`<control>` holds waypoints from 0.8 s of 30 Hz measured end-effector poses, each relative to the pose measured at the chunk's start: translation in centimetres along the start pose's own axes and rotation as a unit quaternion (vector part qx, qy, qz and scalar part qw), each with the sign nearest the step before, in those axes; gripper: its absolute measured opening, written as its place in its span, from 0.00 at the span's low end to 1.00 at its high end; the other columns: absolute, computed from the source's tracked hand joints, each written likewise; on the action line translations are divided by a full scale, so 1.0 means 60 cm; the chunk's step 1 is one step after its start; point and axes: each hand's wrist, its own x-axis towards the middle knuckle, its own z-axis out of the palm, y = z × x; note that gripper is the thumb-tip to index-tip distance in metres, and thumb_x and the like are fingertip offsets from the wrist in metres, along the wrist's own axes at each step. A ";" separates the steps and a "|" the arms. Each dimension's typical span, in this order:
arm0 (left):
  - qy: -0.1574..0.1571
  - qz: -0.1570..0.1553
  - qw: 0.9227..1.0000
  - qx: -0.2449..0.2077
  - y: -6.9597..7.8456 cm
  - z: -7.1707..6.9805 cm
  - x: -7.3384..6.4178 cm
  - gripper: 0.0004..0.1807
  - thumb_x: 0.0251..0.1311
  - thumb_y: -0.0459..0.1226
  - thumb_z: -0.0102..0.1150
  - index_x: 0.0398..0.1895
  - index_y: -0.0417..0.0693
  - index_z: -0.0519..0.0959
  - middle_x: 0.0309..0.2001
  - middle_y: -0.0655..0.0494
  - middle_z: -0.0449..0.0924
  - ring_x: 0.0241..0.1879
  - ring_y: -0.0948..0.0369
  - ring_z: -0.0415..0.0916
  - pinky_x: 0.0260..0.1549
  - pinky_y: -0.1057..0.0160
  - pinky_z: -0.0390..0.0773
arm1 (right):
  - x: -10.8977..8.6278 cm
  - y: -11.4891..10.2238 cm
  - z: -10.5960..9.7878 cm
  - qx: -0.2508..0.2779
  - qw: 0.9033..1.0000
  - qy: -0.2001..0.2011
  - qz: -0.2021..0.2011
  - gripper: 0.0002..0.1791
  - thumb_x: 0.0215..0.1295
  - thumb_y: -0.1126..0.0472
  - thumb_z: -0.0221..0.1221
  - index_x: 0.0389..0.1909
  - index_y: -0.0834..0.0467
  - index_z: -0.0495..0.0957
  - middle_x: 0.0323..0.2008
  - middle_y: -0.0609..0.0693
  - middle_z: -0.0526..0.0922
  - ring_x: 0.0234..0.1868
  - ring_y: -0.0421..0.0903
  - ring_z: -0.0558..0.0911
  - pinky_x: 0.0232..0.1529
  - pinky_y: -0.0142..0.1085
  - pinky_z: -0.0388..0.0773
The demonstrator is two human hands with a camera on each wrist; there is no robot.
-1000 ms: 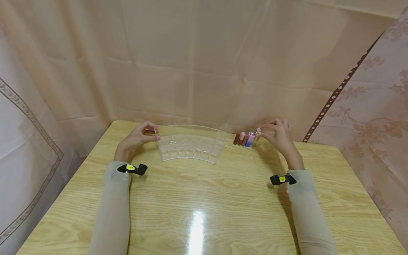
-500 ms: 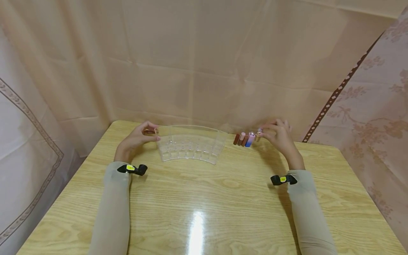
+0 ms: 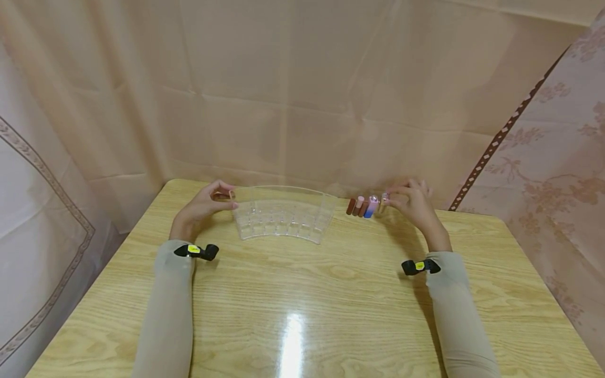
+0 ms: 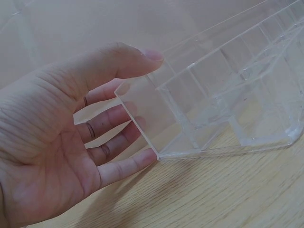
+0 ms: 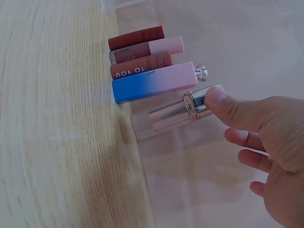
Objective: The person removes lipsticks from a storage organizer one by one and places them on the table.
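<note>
A clear acrylic organizer (image 3: 283, 210) with several compartments stands at the table's back. My left hand (image 3: 202, 203) grips its left end; in the left wrist view the thumb lies over the top edge of the organizer (image 4: 164, 102) and the fingers are behind and beside its side wall. At the right, my right hand (image 3: 416, 206) pinches the shiny end of a clear-and-gold lipstick tube (image 5: 173, 114), which stands slightly tilted. Beside it is a blue-and-pink lipstick (image 5: 154, 81) with a knobbed top. The right index finger is mostly hidden.
Three more lip tubes line up beyond the blue-and-pink lipstick: a brown one (image 5: 142, 70) with lettering, a pink-capped tube (image 5: 166, 45) and a dark red-brown one (image 5: 135, 38). A beige curtain (image 3: 302, 105) hangs behind the wooden table (image 3: 302, 283).
Both hands keep their hold with almost no movement. The right hand and the clear-and-gold lipstick tube have shifted very slightly.
</note>
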 end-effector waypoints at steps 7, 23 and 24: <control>-0.001 0.004 1.000 -0.003 0.000 0.002 -0.003 0.26 0.61 0.28 0.68 0.58 0.32 0.67 0.48 0.60 0.73 0.50 0.61 0.74 0.48 0.69 0.74 | -0.001 0.003 0.001 -0.007 1.000 -0.021 0.019 0.12 0.58 0.65 0.72 0.42 0.65 0.86 0.46 0.65 0.76 0.51 0.64 0.63 0.54 0.59 0.48; -0.003 0.009 1.000 0.008 -0.001 -0.001 0.001 0.24 0.61 0.29 0.68 0.57 0.34 0.69 0.49 0.60 0.73 0.51 0.61 0.74 0.47 0.70 0.76 | -0.004 0.009 -0.013 -0.024 0.997 -0.059 0.043 0.13 0.59 0.62 0.72 0.42 0.65 0.86 0.47 0.66 0.77 0.53 0.66 0.64 0.57 0.63 0.48; -0.002 0.007 1.000 0.011 -0.001 -0.002 0.001 0.25 0.61 0.29 0.68 0.57 0.33 0.69 0.49 0.59 0.73 0.51 0.61 0.73 0.47 0.70 0.76 | -0.004 0.009 -0.014 -0.024 0.997 -0.060 0.044 0.14 0.59 0.62 0.72 0.43 0.65 0.86 0.47 0.66 0.77 0.53 0.66 0.64 0.58 0.63 0.48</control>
